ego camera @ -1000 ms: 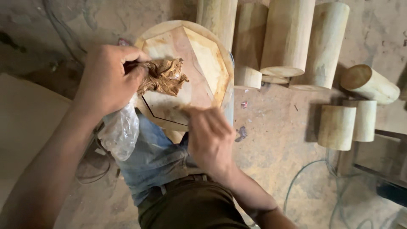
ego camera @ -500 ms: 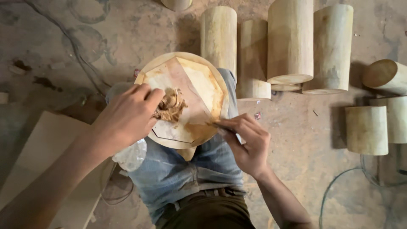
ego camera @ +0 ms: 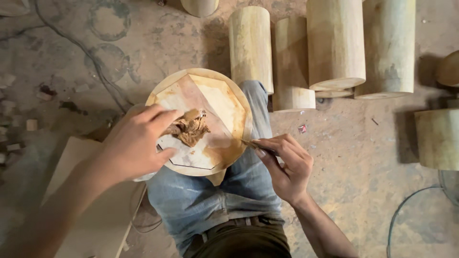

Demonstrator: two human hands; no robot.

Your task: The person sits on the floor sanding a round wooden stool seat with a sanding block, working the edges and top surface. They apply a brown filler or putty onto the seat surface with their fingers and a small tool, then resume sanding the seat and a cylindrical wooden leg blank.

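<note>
Left hand [ego camera: 138, 143] pinches brown putty [ego camera: 190, 130] against the round wooden piece [ego camera: 224, 102] on the lap, steadying it, while right hand [ego camera: 284, 165] beside it grips a thin tool [ego camera: 258, 145]

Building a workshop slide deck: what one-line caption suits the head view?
Left hand presses brown paste on a round wooden disc while right hand holds a thin tool.

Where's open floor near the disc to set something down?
Bare floor lies right of the right hand, below the upright wooden cylinders and left of the cylinder at the right edge. More open floor upper left, crossed by a cable. Crowded: the round disc under the left hand, and the cylinder row.
</note>
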